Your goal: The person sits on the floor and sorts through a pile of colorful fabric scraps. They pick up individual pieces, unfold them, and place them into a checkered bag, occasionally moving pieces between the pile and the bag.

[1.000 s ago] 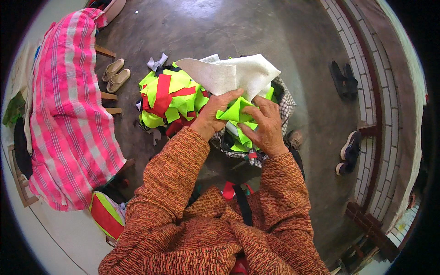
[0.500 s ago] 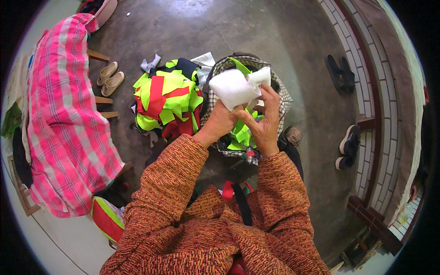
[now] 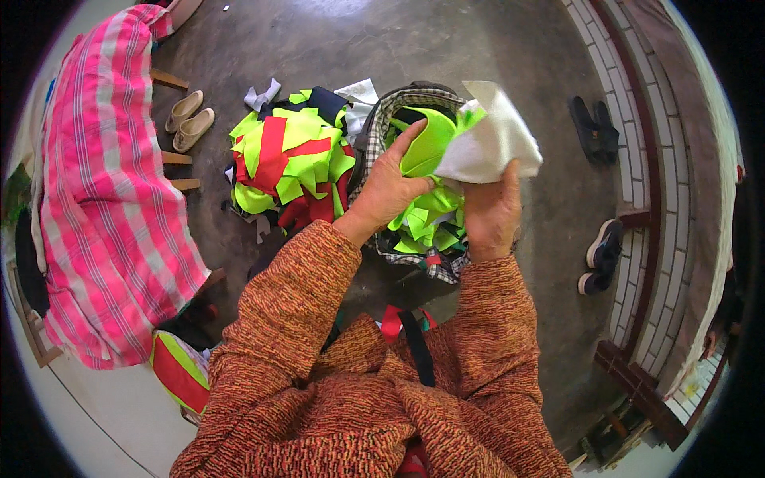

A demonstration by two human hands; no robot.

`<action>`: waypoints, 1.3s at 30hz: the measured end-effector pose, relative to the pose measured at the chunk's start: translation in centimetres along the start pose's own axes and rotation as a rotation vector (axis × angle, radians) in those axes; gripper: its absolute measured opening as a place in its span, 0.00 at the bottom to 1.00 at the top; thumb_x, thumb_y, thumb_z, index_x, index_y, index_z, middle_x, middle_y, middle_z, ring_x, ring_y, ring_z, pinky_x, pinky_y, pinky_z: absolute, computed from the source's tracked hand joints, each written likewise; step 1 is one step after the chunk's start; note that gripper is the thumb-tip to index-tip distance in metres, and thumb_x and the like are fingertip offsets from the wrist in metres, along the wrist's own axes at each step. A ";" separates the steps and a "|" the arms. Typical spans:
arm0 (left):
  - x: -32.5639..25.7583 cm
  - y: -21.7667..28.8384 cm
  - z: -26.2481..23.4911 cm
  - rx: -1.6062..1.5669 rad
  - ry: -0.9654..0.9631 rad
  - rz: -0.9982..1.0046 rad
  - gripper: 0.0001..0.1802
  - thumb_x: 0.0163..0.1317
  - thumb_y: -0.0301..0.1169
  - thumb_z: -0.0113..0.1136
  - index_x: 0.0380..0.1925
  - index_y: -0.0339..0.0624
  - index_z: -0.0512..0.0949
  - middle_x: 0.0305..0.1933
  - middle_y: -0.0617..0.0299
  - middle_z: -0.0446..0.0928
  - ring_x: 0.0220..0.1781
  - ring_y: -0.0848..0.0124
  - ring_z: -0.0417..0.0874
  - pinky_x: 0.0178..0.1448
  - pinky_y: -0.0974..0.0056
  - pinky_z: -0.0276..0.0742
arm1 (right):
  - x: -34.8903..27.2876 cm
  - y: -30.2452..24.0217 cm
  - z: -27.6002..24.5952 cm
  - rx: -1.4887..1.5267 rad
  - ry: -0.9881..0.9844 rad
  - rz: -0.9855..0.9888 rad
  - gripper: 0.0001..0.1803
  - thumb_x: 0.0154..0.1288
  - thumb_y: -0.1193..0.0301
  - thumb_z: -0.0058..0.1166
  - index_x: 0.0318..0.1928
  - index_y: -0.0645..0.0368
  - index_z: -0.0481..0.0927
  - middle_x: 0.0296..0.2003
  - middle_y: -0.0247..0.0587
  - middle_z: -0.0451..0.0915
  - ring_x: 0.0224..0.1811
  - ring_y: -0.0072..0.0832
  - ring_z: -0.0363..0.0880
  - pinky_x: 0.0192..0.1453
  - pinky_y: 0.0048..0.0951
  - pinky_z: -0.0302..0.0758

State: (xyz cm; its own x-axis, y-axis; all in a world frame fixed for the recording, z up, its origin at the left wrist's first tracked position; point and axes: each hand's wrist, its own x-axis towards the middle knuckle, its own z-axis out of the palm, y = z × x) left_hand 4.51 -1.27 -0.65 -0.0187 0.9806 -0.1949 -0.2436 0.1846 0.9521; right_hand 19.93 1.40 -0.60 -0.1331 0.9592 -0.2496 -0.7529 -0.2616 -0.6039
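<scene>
Left hand: fingers gripping lime-green fabric piece. Right hand: fingers pinching white fabric piece at lower edge, presumably keeping it spread. Both above checked cloth bag, apparently for catching scraps.

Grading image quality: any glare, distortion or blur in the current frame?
Head view: pale glare on the grey floor at the top edge; head view: white brickwork bows at right, corners black; head view: no strong blur on the white fabric in the right hand.

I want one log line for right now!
Left hand: at green cloth; right hand: holding white cloth; beneath: checked bag; bag's left: colourful pile
</scene>
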 end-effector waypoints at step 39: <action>-0.4 1.8 -1.4 -0.248 -0.047 -0.052 0.21 0.53 0.22 0.63 0.49 0.38 0.75 0.46 0.64 0.78 0.47 0.76 0.77 0.53 0.69 0.72 | -0.5 0.7 0.8 -0.467 -0.028 0.072 0.26 0.51 0.83 0.57 0.54 0.59 0.70 0.48 0.39 0.76 0.47 0.26 0.75 0.53 0.27 0.73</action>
State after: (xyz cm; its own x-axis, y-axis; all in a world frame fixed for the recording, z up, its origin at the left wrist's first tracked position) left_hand 2.70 -1.41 0.76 0.0443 0.9732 -0.2257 -0.4739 0.2194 0.8528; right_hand 18.96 0.83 -0.28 -0.1962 0.9378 -0.2865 -0.3714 -0.3415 -0.8634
